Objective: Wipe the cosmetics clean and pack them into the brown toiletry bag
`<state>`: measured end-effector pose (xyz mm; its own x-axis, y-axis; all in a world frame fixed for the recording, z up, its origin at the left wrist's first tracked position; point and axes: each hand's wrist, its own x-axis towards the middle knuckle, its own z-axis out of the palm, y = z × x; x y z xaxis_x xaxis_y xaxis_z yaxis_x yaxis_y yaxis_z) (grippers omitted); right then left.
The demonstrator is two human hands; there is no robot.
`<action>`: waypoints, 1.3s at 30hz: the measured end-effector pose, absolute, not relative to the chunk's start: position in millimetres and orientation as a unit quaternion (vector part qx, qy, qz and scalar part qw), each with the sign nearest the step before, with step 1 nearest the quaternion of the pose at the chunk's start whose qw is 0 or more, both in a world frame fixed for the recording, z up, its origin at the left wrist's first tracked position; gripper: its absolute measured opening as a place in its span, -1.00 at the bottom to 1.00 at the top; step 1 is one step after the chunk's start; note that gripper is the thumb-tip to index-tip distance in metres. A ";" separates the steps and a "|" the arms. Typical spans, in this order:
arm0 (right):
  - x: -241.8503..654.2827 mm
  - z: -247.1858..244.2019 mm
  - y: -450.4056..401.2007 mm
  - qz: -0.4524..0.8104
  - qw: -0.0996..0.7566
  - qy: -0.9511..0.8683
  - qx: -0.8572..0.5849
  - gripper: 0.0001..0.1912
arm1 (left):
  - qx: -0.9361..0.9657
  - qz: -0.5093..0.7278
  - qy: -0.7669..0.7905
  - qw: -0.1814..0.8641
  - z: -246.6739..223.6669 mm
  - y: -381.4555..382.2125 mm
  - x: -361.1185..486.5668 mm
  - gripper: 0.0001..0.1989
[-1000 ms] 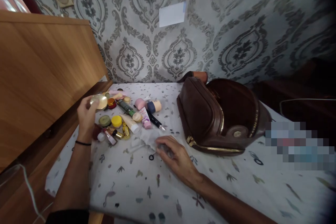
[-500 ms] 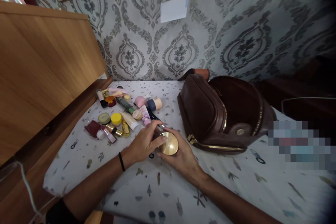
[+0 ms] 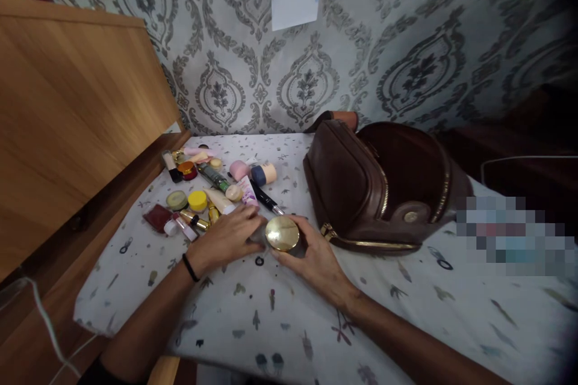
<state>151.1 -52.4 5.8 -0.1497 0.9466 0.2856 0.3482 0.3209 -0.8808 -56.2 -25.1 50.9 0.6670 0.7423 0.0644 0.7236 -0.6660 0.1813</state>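
Gold-topped container [image 3: 282,233] is held by its side in the right hand [image 3: 318,255], thumb and fingers curved around the rim, shiny face up, above the patterned cloth [image 3: 221,313], between the cosmetics and the brown bag [image 3: 345,186]. Left hand [image 3: 228,237] is loosely spread, apparently with nothing held, fingertips just beside the container; contact cannot be told. The container is best gripped low on its side and kept level, since the smooth top probably slips under fingers. Whether the top is seated cannot be seen, so lifting by it alone is best avoided. The black tube [image 3: 265,195] lies close behind and could be knocked; light finger pressure is advised.
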 end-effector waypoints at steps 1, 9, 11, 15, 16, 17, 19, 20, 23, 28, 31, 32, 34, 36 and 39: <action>151.2 6.6 -53.0 0.334 0.444 -0.682 -0.476 -0.51 | 0.909 0.064 0.406 0.072 49.4 -24.7 -56.5 -0.84; 153.2 2.3 -54.2 0.362 0.438 -0.679 -0.466 -0.50 | 0.879 0.132 0.446 0.107 59.0 -21.7 -56.8 -0.85; 153.8 0.2 -54.3 0.368 0.431 -0.680 -0.466 -0.50 | 0.849 0.197 0.473 0.128 69.5 -23.0 -57.6 -0.87; 153.8 -2.0 -55.1 0.365 0.420 -0.690 -0.463 -0.47 | 0.812 0.294 0.438 0.252 79.0 -31.1 -49.0 -0.92; 153.4 -1.9 -55.3 0.358 0.419 -0.695 -0.461 -0.50 | 0.821 0.298 0.407 0.267 76.9 -34.1 -44.2 -0.93; 153.0 -1.5 -55.4 0.349 0.422 -0.700 -0.459 -0.54 | 0.837 0.296 0.378 0.263 73.2 -37.1 -38.6 -0.93; 152.2 -0.2 -55.5 0.330 0.423 -0.712 -0.453 -0.61 | 0.867 0.289 0.346 0.214 63.7 -42.4 -26.8 -0.95; 151.8 0.5 -55.5 0.321 0.421 -0.719 -0.450 -0.62 | 0.874 0.288 0.344 0.186 59.0 -44.4 -21.6 -0.95; 150.9 1.5 -55.1 0.300 0.407 -0.736 -0.450 -0.58 | 0.864 0.306 0.370 0.153 49.5 -46.0 -11.5 -0.92; 150.3 -2.2 -54.5 0.289 0.411 -0.736 -0.454 -0.55 | 0.833 0.318 0.414 0.185 45.6 -41.4 -10.9 -0.91; 151.8 -5.5 -54.1 0.289 0.402 -0.739 -0.456 -0.47 | 0.816 0.315 0.441 0.200 44.1 -39.8 -12.9 -0.92; 152.5 -6.4 -53.9 0.288 0.396 -0.742 -0.457 -0.42 | 0.812 0.313 0.449 0.203 43.7 -39.7 -13.3 -0.92; 154.0 -7.9 -53.7 0.282 0.386 -0.748 -0.459 -0.35 | 0.808 0.310 0.457 0.205 42.9 -39.9 -14.1 -0.91; 155.1 -8.1 -53.8 0.272 0.381 -0.754 -0.462 -0.35 | 0.815 0.312 0.448 0.195 42.3 -40.0 -14.9 -0.91; 155.7 -5.5 -54.6 0.260 0.374 -0.758 -0.468 -0.38 | 0.835 0.317 0.415 0.173 41.6 -39.7 -17.2 -0.92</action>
<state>155.7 -54.6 -5.5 -0.2825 0.9030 0.3236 0.5147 0.4274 -0.7433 -17.2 -39.7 41.6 0.4544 0.8033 0.3851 0.5846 -0.5951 0.5515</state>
